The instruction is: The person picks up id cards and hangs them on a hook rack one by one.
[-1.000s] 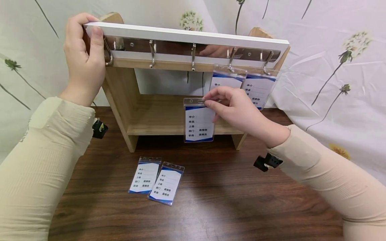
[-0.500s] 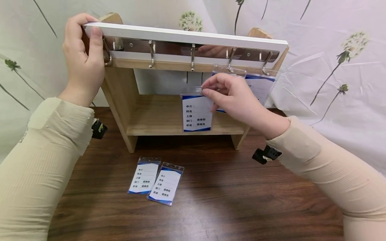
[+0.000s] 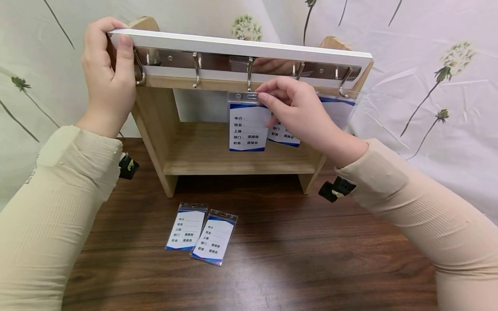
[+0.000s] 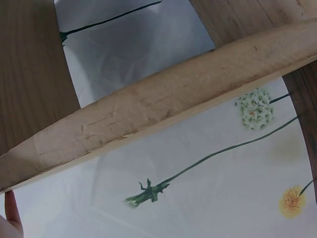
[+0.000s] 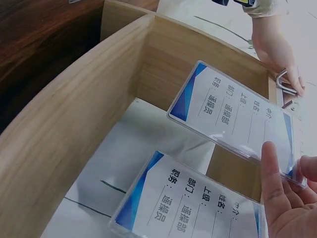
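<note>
My left hand (image 3: pixel 106 77) grips the left end of the white top board (image 3: pixel 218 41) of a wooden hook rack, thumb on the front face. With thumb and fingertips, my right hand (image 3: pixel 295 110) pinches the top right corner of a clear badge holder (image 3: pixel 249 127). Its slotted top edge is right at the lower tip of the middle hook (image 3: pixel 249 75). In the right wrist view the pinched badge holder (image 5: pixel 233 119) lies above a second badge holder (image 5: pixel 193 203). Behind my right hand hangs that partly hidden one; another badge holder (image 3: pixel 337 110) hangs from the rightmost hook.
Two badge holders, a left one (image 3: pixel 188 229) and a right one (image 3: pixel 215 237), lie side by side on the dark wooden table (image 3: pixel 295 263). Below the hooks is the rack's lower shelf (image 3: pixel 202 149). A flower-patterned cloth (image 3: pixel 420 65) covers the background.
My right hand has lifted the badge holder from in front of the lower shelf up to the middle hook. My left hand stays on the board's end.
</note>
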`<state>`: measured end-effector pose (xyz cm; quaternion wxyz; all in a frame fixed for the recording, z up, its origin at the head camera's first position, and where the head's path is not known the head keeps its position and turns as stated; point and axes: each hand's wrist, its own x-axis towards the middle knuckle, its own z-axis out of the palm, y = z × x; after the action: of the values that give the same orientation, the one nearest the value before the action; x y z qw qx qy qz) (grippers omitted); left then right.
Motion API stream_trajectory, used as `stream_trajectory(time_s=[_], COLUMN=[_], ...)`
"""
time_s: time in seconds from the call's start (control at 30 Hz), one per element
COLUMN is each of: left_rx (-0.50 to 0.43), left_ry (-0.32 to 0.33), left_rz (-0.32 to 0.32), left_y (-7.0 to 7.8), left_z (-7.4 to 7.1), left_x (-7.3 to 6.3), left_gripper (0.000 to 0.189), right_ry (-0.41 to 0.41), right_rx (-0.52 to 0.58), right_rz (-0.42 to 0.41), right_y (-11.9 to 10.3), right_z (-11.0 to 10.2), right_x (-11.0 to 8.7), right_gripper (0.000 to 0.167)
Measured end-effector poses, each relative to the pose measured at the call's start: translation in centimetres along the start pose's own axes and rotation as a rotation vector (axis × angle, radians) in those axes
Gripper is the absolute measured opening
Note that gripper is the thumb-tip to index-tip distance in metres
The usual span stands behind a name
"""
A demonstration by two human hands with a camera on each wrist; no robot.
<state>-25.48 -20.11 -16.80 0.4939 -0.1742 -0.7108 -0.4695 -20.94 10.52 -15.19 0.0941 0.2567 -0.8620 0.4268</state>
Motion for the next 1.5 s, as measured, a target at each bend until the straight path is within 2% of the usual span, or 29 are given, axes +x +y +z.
stream_trajectory(time_s=[0.5, 0.7, 1.1, 1.33, 1.5], left_rx=[-0.03, -0.016, -0.034, -0.036, -0.034], left_ry=[0.006, 0.01, 0.016, 0.011, 0.008], left_rz=[-0.011, -0.008, -0.009, -0.012, -0.015], left_y=[0.1, 0.0, -0.3, -0.2, -0.1], left_z=[0.1, 0.1, 0.2, 0.1, 0.1], left_x=[0.0, 0.0, 0.1, 0.1, 0.1], left_gripper=[0.018, 0.021, 0.016, 0.018, 0.016], right_ry=[0.026, 0.063, 0.118, 0.135, 0.135], right_rx=[0.009, -0.001, -0.039, -0.063, -0.063], right_rz=[0.025, 0.015, 0.015, -0.025, -0.006], right_y=[-0.2, -0.1, -0.4, -0.3, -0.4], right_z=[0.6, 0.8, 1.3, 1.4, 1.3], right_x=[1.1, 1.4, 1.6, 1.5, 1.5], right_gripper=[0.025, 0.023, 0.02, 0.02, 0.02])
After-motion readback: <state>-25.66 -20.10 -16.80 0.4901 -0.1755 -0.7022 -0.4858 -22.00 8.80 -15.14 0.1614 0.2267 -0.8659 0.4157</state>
